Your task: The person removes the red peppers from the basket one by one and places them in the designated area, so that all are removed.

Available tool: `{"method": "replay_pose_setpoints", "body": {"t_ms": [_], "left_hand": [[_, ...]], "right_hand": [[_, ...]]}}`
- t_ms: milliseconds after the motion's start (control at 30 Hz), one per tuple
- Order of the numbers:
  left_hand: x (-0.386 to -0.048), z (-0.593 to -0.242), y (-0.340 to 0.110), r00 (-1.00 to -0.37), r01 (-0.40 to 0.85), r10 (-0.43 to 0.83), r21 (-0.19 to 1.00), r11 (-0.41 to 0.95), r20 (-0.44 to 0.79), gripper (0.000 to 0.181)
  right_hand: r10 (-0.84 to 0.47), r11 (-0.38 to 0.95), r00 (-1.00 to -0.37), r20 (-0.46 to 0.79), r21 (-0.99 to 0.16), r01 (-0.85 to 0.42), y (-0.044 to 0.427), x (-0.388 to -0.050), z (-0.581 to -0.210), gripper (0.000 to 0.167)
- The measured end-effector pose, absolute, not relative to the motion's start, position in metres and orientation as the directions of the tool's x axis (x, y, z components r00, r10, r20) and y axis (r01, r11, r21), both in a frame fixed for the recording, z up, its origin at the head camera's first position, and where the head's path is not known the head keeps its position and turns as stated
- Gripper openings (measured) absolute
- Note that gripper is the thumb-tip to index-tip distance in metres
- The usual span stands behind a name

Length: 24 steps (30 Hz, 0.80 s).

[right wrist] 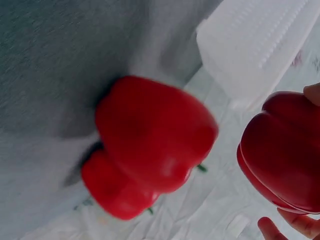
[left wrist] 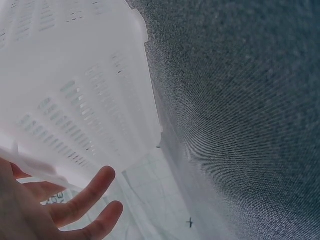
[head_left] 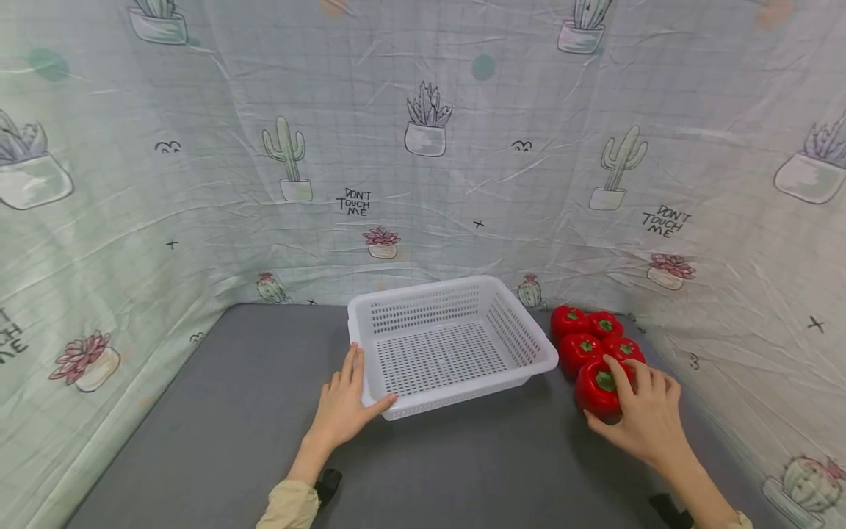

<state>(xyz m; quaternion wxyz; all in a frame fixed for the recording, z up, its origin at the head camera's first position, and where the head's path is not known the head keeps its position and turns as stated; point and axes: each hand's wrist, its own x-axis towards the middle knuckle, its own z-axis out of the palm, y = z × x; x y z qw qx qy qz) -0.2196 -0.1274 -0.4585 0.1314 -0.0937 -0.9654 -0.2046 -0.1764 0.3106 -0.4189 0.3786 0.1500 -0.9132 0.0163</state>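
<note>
A white perforated plastic basket (head_left: pixel 463 387) stands on the grey table in the head view. My left hand (head_left: pixel 340 404) rests at its near left corner, fingers along the left rim and thumb on the front rim. In the left wrist view two fingers (left wrist: pixel 82 202) reach past the basket's outer wall (left wrist: pixel 75 105). My right hand (head_left: pixel 644 419) grips a red bell pepper (head_left: pixel 591 397) with a green stem, thumb on its near side and fingers over its far side. The right wrist view shows this pepper (right wrist: pixel 285 150) apart from the others.
Several more red bell peppers (head_left: pixel 577 349) sit clustered right of the basket, just beyond the gripped one. A pale cactus-print sheet (head_left: pixel 423 198) hangs behind the grey table (head_left: pixel 218 411) and along both sides.
</note>
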Motion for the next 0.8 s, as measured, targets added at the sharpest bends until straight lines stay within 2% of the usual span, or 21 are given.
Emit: {"method": "replay_pose_setpoints", "body": {"t_ms": [200,433,733,800], "left_hand": [[-0.219,-0.458,-0.127,-0.948,0.235,0.126,0.375,0.897,0.294,0.101],[-0.219,-0.457,-0.127,-0.946,0.233,0.120,0.374,0.897,0.303,0.101],[-0.219,-0.457,-0.126,-0.948,0.230,0.120,0.376,0.898,0.296,0.101],[-0.220,-0.457,-0.126,-0.948,0.231,0.121,0.374,0.898,0.294,0.102]], "right_hand": [[-0.182,0.963,-0.642,0.745,0.002,-0.271,0.330,-0.173,-0.419,0.096],[-0.116,0.958,-0.665,0.738,-0.093,-0.271,0.351,-0.170,-0.419,0.102],[-0.112,0.985,-0.653,0.749,-0.005,-0.174,0.374,-0.170,-0.423,0.106],[-0.107,0.986,-0.666,0.738,-0.007,-0.166,0.378,-0.170,-0.425,0.108]]}}
